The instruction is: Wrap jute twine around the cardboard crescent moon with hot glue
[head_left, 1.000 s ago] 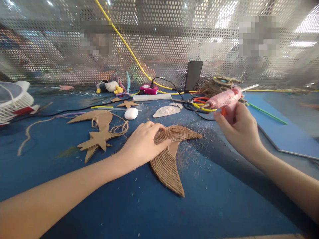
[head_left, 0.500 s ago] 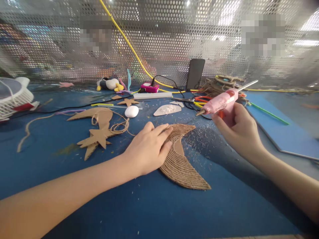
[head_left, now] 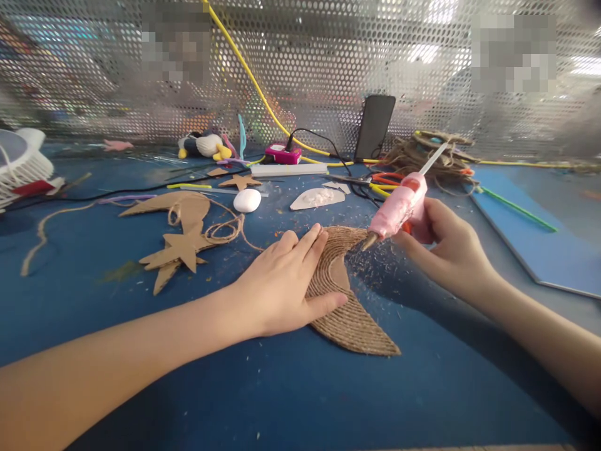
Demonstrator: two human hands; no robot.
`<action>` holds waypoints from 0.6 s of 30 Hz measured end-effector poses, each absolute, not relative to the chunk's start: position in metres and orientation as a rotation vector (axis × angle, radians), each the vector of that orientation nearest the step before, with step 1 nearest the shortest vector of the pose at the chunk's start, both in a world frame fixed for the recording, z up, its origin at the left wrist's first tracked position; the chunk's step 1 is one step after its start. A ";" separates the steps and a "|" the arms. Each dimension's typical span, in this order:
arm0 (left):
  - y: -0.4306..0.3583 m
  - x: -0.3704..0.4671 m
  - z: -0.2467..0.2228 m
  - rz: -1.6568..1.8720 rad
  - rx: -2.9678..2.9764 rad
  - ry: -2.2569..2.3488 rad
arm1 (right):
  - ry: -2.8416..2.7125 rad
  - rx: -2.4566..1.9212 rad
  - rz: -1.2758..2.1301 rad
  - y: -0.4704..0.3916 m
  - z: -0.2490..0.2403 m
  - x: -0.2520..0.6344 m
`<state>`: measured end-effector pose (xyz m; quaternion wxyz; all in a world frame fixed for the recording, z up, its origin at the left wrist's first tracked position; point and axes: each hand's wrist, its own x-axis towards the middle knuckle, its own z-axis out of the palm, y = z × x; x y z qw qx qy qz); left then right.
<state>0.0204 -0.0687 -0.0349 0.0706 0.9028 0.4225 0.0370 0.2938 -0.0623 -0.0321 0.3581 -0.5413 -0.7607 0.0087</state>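
Observation:
A cardboard crescent (head_left: pixel 352 319) wound with rows of brown twine lies on the blue table, a strip of bare cardboard showing along its inner curve. My left hand (head_left: pixel 288 282) rests flat on the crescent's left part, fingers stretched out and thumb apart. In my right hand (head_left: pixel 446 244) is a pink hot glue gun (head_left: pixel 397 210) with a glue stick poking out of its back. Its nozzle points down and left, close to the crescent's upper tip; I cannot tell whether they touch. A twine strand (head_left: pixel 248 241) runs from a loose coil toward my left hand.
Cardboard stars (head_left: pixel 183 250) and another crescent shape (head_left: pixel 157 203) lie at left. Behind stand a white egg-shaped piece (head_left: pixel 246 200), a scrap-covered white piece (head_left: pixel 317 198), scissors (head_left: pixel 387 181), a leaning phone (head_left: pixel 374 128) and a twine bundle (head_left: pixel 422 153). A blue board (head_left: pixel 521 232) is at right.
The glue gun has swung down and left, its nozzle now by the crescent's upper tip. My left thumb has spread outward over the twine. The camera view has shifted slightly.

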 end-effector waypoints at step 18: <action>-0.066 0.021 -0.037 0.134 2.636 1.263 | -2.137 -1.411 -0.081 -0.057 -0.043 0.292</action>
